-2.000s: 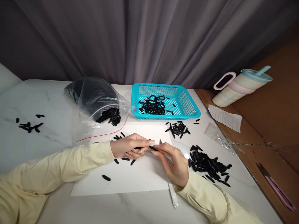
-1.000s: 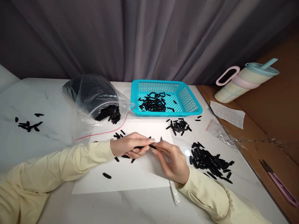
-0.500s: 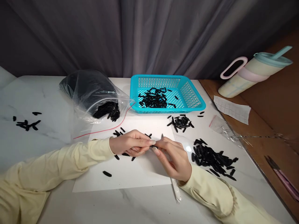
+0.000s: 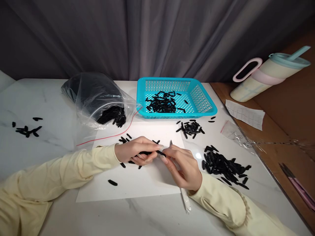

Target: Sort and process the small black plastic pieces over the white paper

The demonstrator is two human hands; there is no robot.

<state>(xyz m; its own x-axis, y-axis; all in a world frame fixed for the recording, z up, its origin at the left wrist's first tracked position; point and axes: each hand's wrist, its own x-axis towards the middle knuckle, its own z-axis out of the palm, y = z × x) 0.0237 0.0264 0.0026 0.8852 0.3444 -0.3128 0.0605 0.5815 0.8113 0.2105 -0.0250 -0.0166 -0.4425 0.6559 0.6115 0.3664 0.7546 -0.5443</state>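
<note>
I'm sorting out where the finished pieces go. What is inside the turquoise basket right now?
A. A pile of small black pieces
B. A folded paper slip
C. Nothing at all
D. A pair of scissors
A: the turquoise basket holds a heap of small black pieces on its perforated floor, with no paper or scissors inside it.

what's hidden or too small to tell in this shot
- Small black piece between the left hand and right hand: too small, and fingers cover most of it.
- Thin tool: the right hand hides its middle, so only the tip and lower end show.
- Plastic bag: glare hides the contents further back.
- Pink tool: cut off by the right edge.
- Paper slip: print too small to read.
</note>
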